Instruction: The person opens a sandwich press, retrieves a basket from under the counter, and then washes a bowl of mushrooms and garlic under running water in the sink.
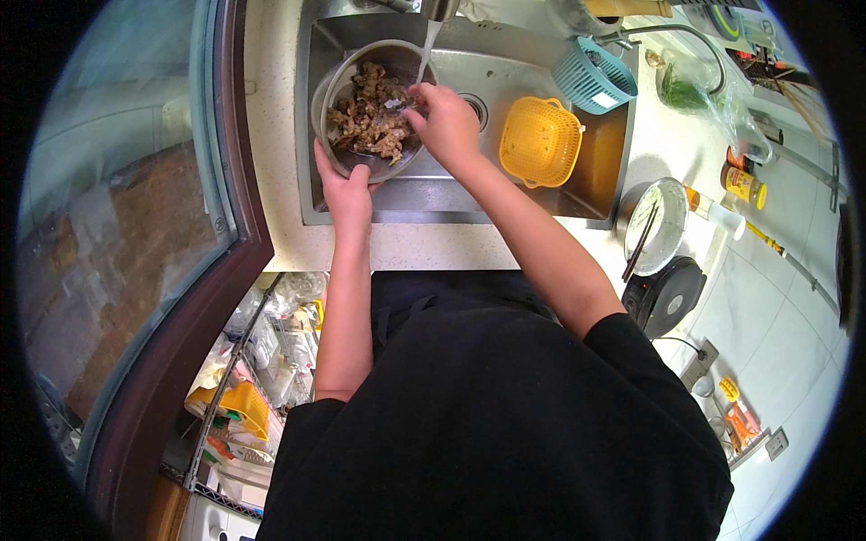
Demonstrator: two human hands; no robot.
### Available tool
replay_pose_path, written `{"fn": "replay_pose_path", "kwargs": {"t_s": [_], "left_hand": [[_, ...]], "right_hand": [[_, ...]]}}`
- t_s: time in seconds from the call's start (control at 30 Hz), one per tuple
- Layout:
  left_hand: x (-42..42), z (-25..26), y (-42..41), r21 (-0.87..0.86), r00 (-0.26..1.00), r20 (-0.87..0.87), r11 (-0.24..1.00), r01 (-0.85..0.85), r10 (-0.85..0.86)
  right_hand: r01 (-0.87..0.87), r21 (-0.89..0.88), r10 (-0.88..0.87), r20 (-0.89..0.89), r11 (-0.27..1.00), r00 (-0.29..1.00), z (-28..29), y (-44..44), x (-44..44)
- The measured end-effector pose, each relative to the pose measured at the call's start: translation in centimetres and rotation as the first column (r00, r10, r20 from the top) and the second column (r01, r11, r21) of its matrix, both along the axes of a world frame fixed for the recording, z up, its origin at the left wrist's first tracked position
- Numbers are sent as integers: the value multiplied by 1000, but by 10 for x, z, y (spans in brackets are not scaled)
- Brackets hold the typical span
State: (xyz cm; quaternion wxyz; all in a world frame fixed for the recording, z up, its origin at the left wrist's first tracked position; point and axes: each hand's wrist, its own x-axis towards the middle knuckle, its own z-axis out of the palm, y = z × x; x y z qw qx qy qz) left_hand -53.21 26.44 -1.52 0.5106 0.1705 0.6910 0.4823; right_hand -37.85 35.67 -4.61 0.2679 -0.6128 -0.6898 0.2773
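My left hand (346,182) grips the near rim of a round metal bowl (338,152), which is tilted inside the sink at its left side. Brown, knobbly pieces of food (372,111) lie in the bowl; their exact kind cannot be told. Over the bowl's right rim is my right hand (443,122), thumb and fingertips close together at a small pale, shiny piece (394,103); whether they pinch it is unclear. Water (427,51) runs from the faucet (440,9) beside these fingertips. Another rim shows beneath the bowl at its left.
Right in the steel sink (433,196) sit a yellow plastic basket (541,142) and a blue one (594,76). On the right counter are a bowl (666,220) with chopsticks (641,242), a black round appliance (666,297), jars and a plastic bag of greens (680,88). A window frame (254,203) stands left.
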Motion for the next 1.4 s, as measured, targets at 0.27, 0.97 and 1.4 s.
{"fn": "replay_pose_path", "kwargs": {"t_s": [0.27,0.97,1.4], "left_hand": [[4,-7,-1,14,987,-129,995,96,-93],[-6,-4,14,24,996,-56,998,66,-65],[-2,-9,29,125,981,-170,985,116,-94]], "right_hand": [[-94,29,88,148,995,985,-25,9,-4],[40,-138,-8,228,990,974,-33,25,116],[-223,29,222,30,974,975,-20,35,20]]}}
